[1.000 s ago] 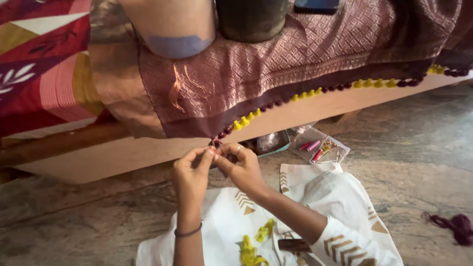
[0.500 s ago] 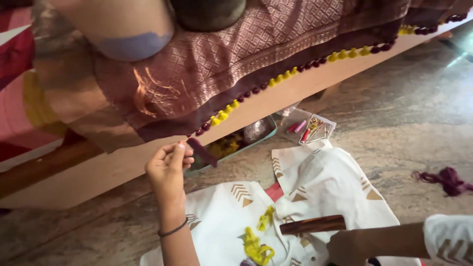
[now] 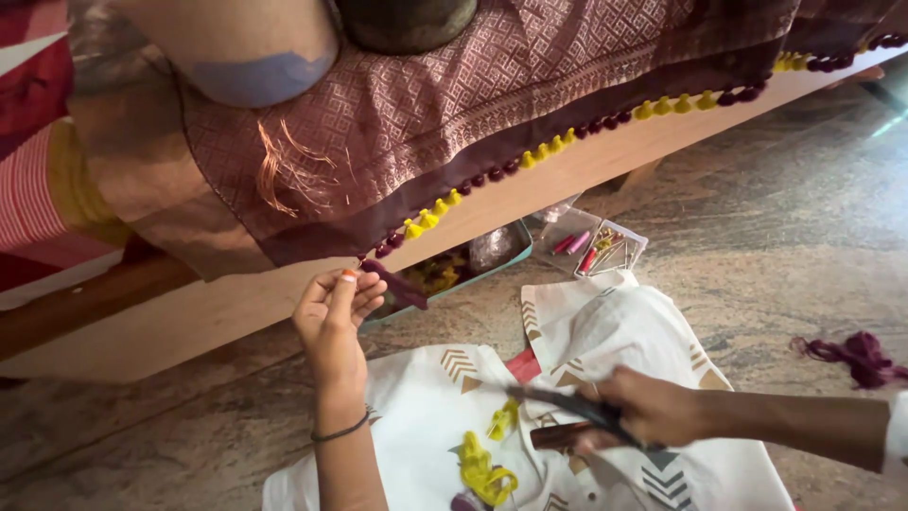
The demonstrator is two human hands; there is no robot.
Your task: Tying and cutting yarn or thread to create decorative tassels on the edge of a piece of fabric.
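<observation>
Left hand (image 3: 333,308): pinching the maroon fabric (image 3: 492,85) hem at the last tassel (image 3: 383,251), fingers closed narrow.
Right hand (image 3: 653,412): gripping dark scissors (image 3: 567,407) over the white cloth (image 3: 605,331).
Risk: blades may be catching the hem if the pinch is slipping.
Teal tray (image 3: 515,255): holding yellow bits.
Clear box (image 3: 605,248): holding pink spools and pins.

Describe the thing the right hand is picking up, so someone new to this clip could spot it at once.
Start from the white cloth with tan arrow prints spread on the stone floor below the maroon fabric edged with yellow and maroon tassels. At its middle, the right hand grips a pair of dark scissors. Unlike the soft yellow thread scraps beside them, they are long, thin and rigid.
</observation>
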